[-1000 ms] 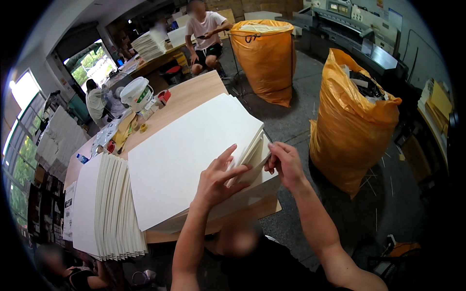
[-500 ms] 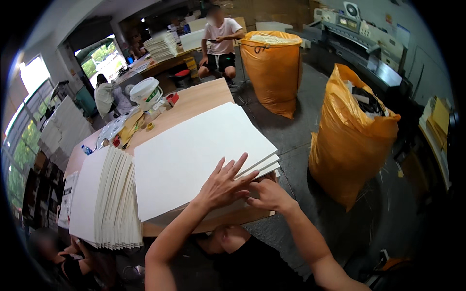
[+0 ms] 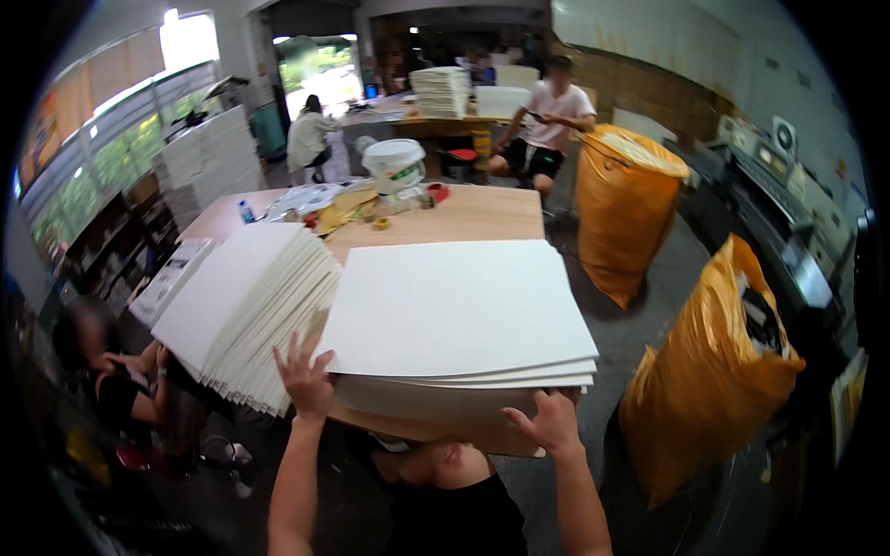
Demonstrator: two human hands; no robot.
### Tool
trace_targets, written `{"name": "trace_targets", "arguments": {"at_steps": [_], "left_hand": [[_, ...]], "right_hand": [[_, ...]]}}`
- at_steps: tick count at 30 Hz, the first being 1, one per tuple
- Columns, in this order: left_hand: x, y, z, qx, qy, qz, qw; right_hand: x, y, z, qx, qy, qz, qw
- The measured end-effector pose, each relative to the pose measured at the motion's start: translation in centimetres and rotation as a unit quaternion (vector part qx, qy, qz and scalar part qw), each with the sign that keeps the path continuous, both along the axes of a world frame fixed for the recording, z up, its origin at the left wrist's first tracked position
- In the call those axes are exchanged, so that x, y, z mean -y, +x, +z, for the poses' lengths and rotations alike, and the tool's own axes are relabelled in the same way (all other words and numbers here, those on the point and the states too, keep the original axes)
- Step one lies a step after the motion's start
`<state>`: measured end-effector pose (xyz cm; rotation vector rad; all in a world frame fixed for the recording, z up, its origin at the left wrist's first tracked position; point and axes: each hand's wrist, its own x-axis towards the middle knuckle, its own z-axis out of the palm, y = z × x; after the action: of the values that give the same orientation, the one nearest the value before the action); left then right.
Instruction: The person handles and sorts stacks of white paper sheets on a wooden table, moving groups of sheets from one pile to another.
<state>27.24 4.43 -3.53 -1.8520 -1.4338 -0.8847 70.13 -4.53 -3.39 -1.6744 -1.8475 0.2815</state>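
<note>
A stack of large white boards or thick sheets (image 3: 459, 310) lies before me on the table, its upper layers slightly out of line at the right edge. At its near left corner is my left hand (image 3: 308, 380), fingers stretched and spread, holding nothing. My right hand (image 3: 549, 423) is at the near right edge of the stack, thumb held apart and fingertips against the side of the sheets. To the left, a second pile of white sheets (image 3: 222, 287) leans fanned out in many layers.
The wooden table (image 3: 482, 211) bears a white bucket (image 3: 394, 167), tape rolls (image 3: 381, 223) and plastic bags. Two orange sacks (image 3: 630, 208) stand on the floor at the right, beside a long machine (image 3: 769, 195). One person (image 3: 556, 120) sits beyond the table, another (image 3: 130, 380) at the left.
My hands have moved apart from the stack's right front corner: the left to the near left corner, the right remaining at the right edge. The view has turned, showing the stack more squarely.
</note>
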Motion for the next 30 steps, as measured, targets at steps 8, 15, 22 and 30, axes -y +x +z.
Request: {"name": "trace_targets", "arguments": {"at_steps": [8,15,22,30], "left_hand": [[10.7,3.9,2.5,0.040,-0.023,-0.081,0.996],[6.0,-0.7,-6.5,0.819,-0.400,-0.346,0.225],[5.7,4.8,0.0,0.599,-0.418,-0.354,0.584],[11.1,-0.4,4.6,0.517,-0.374,-0.282,0.717]], "right_hand": [[-0.5,1.1,-2.8,0.052,0.117,-0.028,0.991],[0.0,1.0,-1.3,-0.038,0.080,-0.025,0.996],[-0.9,2.7,-3.3,-0.150,0.009,-0.065,0.987],[-0.4,-10.2,2.2,-0.760,-0.049,0.257,0.595]]}}
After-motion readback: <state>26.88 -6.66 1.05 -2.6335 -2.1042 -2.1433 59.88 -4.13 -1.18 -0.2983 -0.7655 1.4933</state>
